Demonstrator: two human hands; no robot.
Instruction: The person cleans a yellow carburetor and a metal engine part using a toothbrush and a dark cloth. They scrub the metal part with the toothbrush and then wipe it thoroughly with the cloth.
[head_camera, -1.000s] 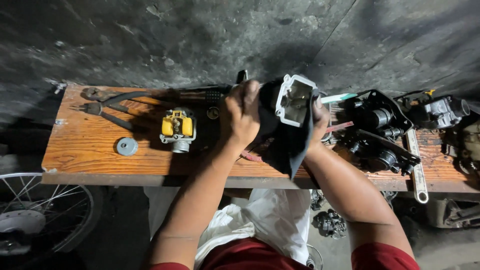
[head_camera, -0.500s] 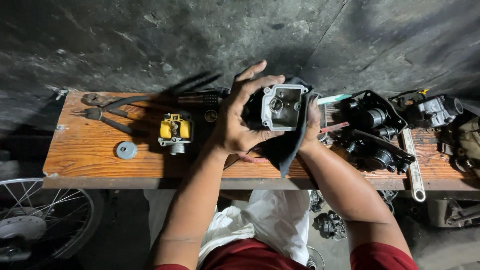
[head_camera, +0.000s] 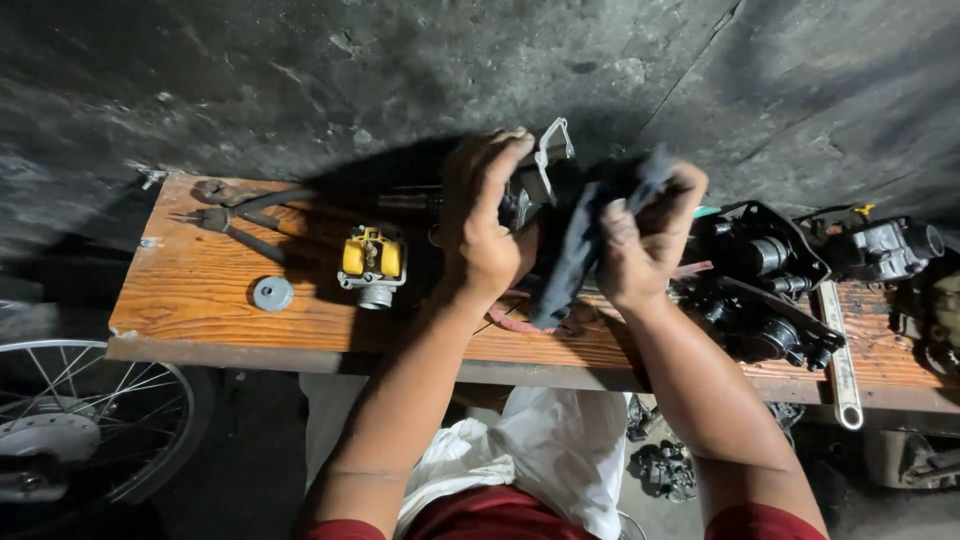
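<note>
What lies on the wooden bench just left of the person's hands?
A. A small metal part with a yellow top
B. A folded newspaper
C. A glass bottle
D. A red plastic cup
A: the small metal part with a yellow top sits on the wooden bench, beside the left hand.

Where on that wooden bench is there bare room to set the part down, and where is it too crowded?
Bare wood shows at the left end of the bench, between the pliers, the round washer and the front edge. A narrower strip runs along the front edge below the yellow-capped part. Right of the right hand, black engine parts and a wrench crowd the board.
</note>
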